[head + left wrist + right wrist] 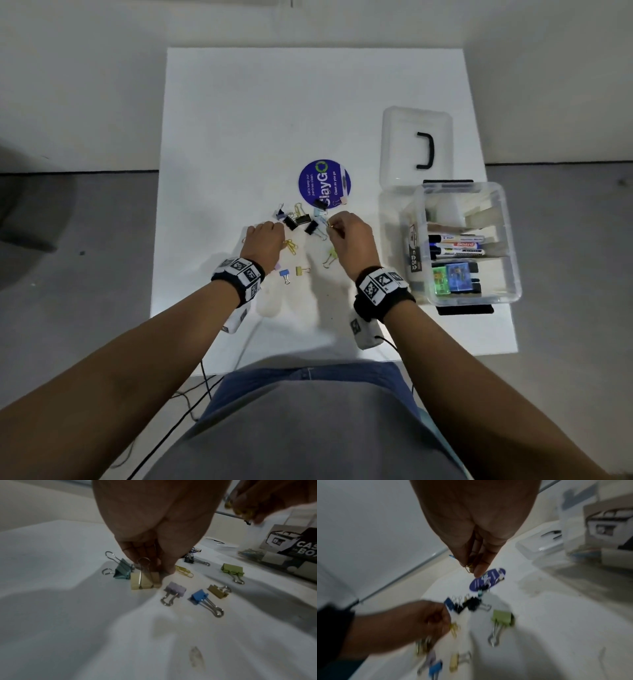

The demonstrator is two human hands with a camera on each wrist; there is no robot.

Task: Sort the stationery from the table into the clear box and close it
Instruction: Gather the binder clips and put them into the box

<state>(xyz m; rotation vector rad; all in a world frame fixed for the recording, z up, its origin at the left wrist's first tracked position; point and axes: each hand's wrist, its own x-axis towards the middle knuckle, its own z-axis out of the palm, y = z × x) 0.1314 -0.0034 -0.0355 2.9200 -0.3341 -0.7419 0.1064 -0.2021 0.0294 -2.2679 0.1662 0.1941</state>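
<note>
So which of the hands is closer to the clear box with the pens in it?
Right. The right hand is raised over the middle of the table, just left of the clear box. The left hand is further left, past the pile of clips.

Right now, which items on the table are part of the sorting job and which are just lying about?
Job:
- binder clips loose on the table
- gold paper clips
- clear box, open, markers and other items already inside
- lid, off, behind the box
- left hand down on the clips
- right hand pinching gold clips

Lying about:
- round purple sticker
- white table
</note>
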